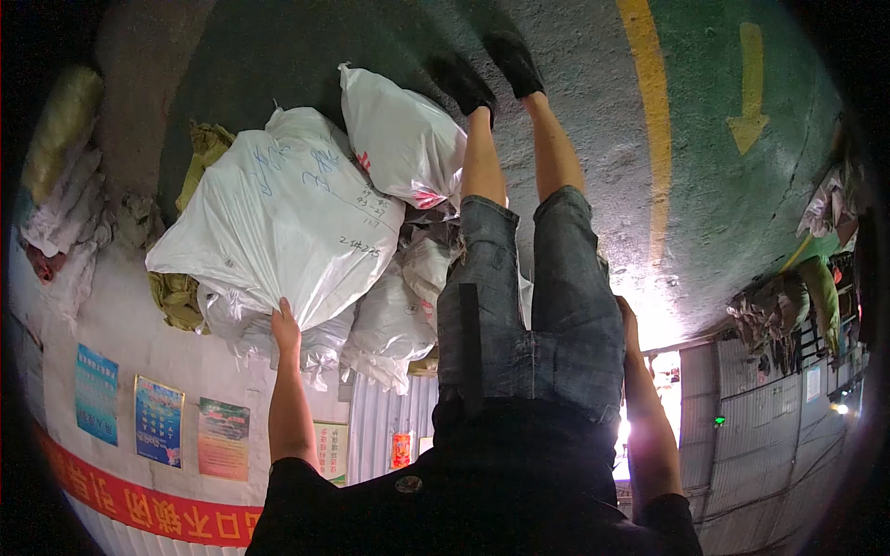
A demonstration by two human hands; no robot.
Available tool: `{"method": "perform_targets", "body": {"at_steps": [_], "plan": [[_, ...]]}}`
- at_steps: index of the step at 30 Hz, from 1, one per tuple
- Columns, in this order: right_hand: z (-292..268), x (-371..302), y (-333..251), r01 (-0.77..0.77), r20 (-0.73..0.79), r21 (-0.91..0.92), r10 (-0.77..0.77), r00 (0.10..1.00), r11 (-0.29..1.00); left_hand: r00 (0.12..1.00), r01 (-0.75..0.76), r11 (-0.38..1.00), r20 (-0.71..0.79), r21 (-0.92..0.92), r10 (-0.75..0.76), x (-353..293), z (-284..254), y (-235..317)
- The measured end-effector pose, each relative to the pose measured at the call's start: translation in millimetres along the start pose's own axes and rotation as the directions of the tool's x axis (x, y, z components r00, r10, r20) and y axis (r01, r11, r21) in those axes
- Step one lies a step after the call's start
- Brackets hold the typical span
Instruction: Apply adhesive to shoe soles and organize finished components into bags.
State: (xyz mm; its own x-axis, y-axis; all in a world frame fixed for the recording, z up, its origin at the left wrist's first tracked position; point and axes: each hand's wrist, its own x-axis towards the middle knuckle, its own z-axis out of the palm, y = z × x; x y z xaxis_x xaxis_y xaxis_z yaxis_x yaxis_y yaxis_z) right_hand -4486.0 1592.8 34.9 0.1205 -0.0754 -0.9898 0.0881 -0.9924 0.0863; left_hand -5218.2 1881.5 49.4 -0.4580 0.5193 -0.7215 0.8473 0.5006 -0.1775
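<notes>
1. Head view, the principal object. We see a large white sack [278,213] with blue and dark handwriting across its face, to the left of the wearer's legs. It lies over smaller white sacks [385,320] and an olive-yellow sack [176,295] that shows along its left side.

2. Head view, left hand. We note the left hand [286,324] at the sack's near edge, its fingers closed on the loose white material; folds fan outward from this grip.

3. Head view, right hand. The right hand [629,322] is beside the outer right thigh of the denim shorts [575,278] and partly hidden by it. We cannot tell whether its fingers are spread or curled.

4. Head view, the governing relation. From the left hand, the sack's bulk extends forward and to both sides. Its long axis, as we judge it, runs roughly crosswise, from a pointed left corner to a rounded flank near the legs. The left hand is the nearer; both legs separate the right hand from the sack.

5. Head view, surroundings. We find a second white sack [399,130] with red marks just beside the large one, toward the dark shoes [513,63].
</notes>
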Motion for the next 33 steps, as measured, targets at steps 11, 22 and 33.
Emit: {"method": "perform_targets", "body": {"at_steps": [11, 22, 33], "plan": [[-1.5, -8.7, 2.2, 0.024, -0.036, 0.03, -0.023, 0.999, 0.999, 1.0, 0.031, 1.0, -0.004, 0.005, -0.031, 24.4, 15.5, 17.9], [-25.0, -0.5, 48.0, 0.076, -0.052, 0.077, -0.072, 0.996, 0.994, 0.998, 0.053, 0.998, 0.035, -0.025, -0.052, -3.9, 18.8, 7.2], [-21.3, 12.2, 38.4, 0.115, -0.057, -0.02, -0.116, 0.992, 0.993, 0.997, -0.026, 0.997, -0.065, 0.066, 0.03, -23.0, 13.0, -27.6]]}}
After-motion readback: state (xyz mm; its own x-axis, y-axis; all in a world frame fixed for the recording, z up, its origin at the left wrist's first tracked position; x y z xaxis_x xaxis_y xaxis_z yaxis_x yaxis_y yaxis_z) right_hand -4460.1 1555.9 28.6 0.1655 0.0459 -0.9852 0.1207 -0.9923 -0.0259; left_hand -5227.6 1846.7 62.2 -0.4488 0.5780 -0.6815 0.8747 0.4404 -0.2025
